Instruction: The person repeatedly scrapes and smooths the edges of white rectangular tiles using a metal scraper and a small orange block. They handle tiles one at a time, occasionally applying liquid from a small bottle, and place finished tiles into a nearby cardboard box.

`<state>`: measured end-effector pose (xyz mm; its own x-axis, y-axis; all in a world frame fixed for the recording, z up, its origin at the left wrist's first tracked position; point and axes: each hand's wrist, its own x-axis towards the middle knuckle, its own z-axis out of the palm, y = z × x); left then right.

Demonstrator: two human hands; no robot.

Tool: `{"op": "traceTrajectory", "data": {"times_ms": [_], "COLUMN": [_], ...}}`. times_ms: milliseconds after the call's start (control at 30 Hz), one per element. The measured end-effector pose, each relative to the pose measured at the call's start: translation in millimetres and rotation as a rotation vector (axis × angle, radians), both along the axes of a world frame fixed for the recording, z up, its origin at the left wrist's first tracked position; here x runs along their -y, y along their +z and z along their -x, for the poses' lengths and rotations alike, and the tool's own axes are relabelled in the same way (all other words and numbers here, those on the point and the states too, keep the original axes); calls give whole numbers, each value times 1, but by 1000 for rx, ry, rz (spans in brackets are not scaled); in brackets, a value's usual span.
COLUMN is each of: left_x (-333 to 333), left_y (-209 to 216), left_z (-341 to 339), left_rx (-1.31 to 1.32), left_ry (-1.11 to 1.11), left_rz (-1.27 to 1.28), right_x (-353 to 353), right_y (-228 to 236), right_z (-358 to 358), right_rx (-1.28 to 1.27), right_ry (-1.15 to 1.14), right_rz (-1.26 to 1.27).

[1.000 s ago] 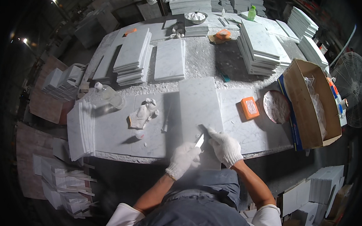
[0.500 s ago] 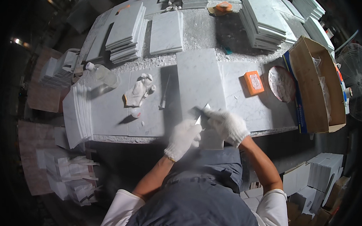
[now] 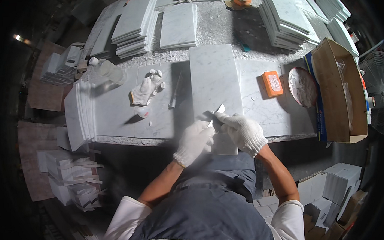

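Both my hands wear white knit gloves and meet over the near part of a long grey-white marble tile (image 3: 213, 76), whose near end juts past the table edge. Fingers curled, my left hand (image 3: 194, 140) grips a small flat bright-edged piece (image 3: 210, 124). Close beside it, my right hand (image 3: 245, 134) is closed on a small flat scraper-like blade (image 3: 220, 108), its pale tip pointing up and to the right. The two pieces nearly meet in a dark, blurred patch between the hands. Whether they touch cannot be made out.
Left of the tile lie a thin tool (image 3: 175, 93), a spare glove (image 3: 147, 88), a small white cup (image 3: 143, 112) and a clear bottle (image 3: 108, 71). To the right are an orange box (image 3: 272, 84), a round dish of white paste (image 3: 302, 87) and an open carton (image 3: 341, 96). Tile stacks (image 3: 133, 26) stand behind.
The view has shifted slightly, so the table's things sit a little higher and mostly further right. The right hand's blade shows more of its pale face. Both hands keep their hold.
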<state>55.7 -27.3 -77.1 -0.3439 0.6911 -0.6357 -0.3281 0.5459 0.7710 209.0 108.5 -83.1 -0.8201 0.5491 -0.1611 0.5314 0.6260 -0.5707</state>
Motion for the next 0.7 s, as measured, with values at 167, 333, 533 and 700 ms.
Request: {"op": "traceTrajectory", "data": {"times_ms": [167,333,533,700], "left_x": [-1,-1,0,0], "left_y": [4,2,-2,-3], "left_z": [-1,0,-1,-1], "left_rx": [-7,-4,-48,-51], "left_ry": [5,0,18,-8], "left_rz": [10,37,-3,-5], "right_x": [19,25,30,30], "right_y": [-16,-18,-2,-5], "right_z": [-1,2,10,11], "right_rx": [4,-126,4,-35], "right_ry": [-60,-151,-122,-173], "right_rz": [-111,-44,-5,2]}}
